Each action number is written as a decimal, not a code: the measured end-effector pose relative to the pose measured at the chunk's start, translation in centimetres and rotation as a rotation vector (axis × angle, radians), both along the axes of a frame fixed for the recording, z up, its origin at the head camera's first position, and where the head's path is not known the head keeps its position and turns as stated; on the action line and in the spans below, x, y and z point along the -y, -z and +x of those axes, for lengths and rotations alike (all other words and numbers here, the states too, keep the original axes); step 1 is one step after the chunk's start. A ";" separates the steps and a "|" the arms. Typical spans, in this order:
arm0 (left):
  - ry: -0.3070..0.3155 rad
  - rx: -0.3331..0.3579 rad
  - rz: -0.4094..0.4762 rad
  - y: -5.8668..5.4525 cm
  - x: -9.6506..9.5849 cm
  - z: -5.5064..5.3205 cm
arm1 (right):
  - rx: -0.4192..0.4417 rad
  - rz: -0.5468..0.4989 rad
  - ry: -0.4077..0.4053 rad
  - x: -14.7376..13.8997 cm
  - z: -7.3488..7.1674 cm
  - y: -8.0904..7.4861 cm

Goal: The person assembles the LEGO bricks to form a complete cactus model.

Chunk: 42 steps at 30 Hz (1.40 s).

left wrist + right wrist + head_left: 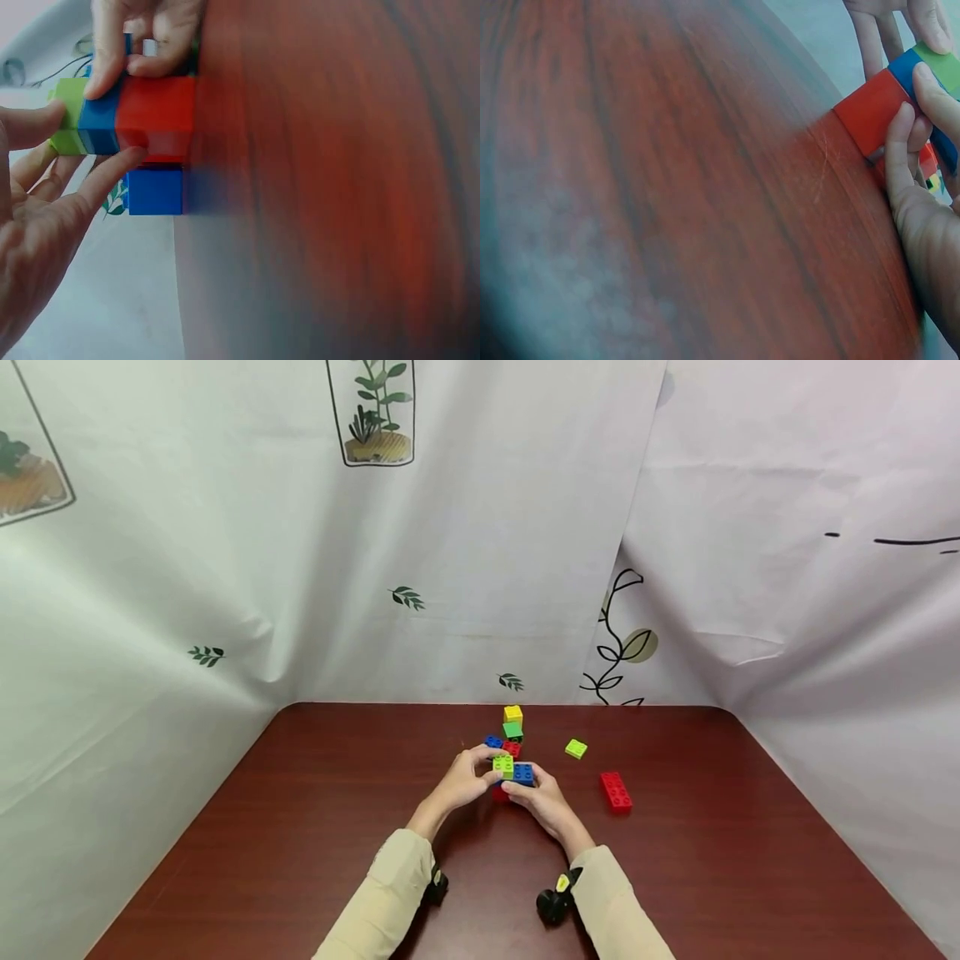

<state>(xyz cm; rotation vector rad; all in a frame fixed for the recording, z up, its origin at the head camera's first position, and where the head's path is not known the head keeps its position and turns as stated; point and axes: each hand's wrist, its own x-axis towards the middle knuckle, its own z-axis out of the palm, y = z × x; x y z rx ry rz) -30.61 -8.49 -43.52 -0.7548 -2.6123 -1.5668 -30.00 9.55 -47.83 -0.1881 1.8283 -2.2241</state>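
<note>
A lime green toy brick (502, 766) sits on one end of a longer blue brick (523, 774), stacked above red bricks (157, 105) that stand on the table. My left hand (462, 781) pinches the lime brick, one fingertip lower, against the red in the left wrist view. From the other side, my right hand (546, 802) grips the blue brick between thumb and fingers. In the right wrist view, the right thumb lies on the blue brick's side, and a curled finger rests near the red brick (874, 112). The hands partly hide the stack.
Just behind the hands are a yellow brick (513, 714), a green brick (512, 731), a blue brick (492, 742) and a red brick (512, 749). To the right lie a lime brick (576, 748) and a long red brick (616, 792) on the brown table (720, 843). A white curtain hangs behind.
</note>
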 end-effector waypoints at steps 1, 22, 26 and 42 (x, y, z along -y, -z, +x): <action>0.009 -0.006 0.000 0.0 0.1 -0.1 | -0.001 -0.002 0.004 0.1 -0.1 0.0; -0.008 0.140 0.064 -0.1 0.9 -0.4 | -0.001 -0.003 -0.014 0.5 -0.5 -0.2; -0.005 0.148 0.048 -0.2 0.8 -0.5 | -0.002 0.000 -0.019 0.3 -0.4 -0.2; 0.011 0.170 0.053 -0.2 0.3 -0.2 | 0.020 -0.006 -0.009 0.0 -0.2 -0.1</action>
